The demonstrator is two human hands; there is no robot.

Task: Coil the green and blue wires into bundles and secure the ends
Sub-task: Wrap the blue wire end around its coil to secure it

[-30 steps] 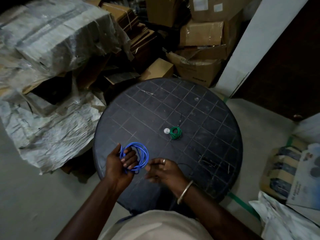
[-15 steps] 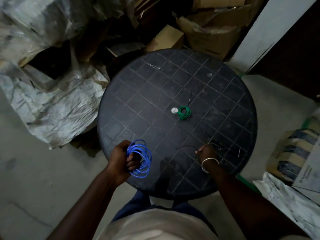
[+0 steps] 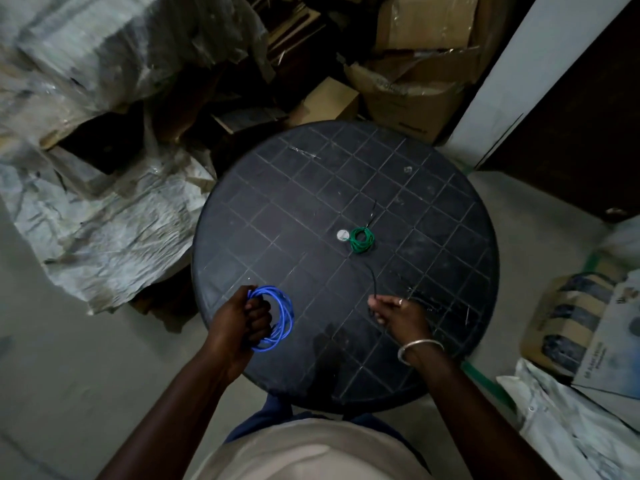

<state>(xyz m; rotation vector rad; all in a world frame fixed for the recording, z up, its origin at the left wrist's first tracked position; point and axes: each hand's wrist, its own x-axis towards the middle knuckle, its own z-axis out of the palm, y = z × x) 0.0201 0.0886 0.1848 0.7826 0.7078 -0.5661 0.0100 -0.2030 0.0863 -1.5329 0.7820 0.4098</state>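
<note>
Over the near left edge of the round black table (image 3: 277, 202), the blue wire coil (image 3: 285, 306) sits in the left hand (image 3: 235, 323), whose fingers curl through the loops, likely so they cannot spring apart. The right hand (image 3: 398, 315) pinches a dark tie (image 3: 373, 282), probably meant for binding that bundle. The green wire coil (image 3: 362, 240) lies bundled near the table's centre, just beside a white disc (image 3: 343, 234). Print on the cardboard boxes (image 3: 412, 98) is too blurred to read.

A round black gridded counter (image 3: 277, 202) stands on pale concrete floor (image 3: 69, 393); cardboard boxes (image 3: 415, 95) and crumpled plastic sheeting (image 3: 104, 220) lie behind, dimly lit.
</note>
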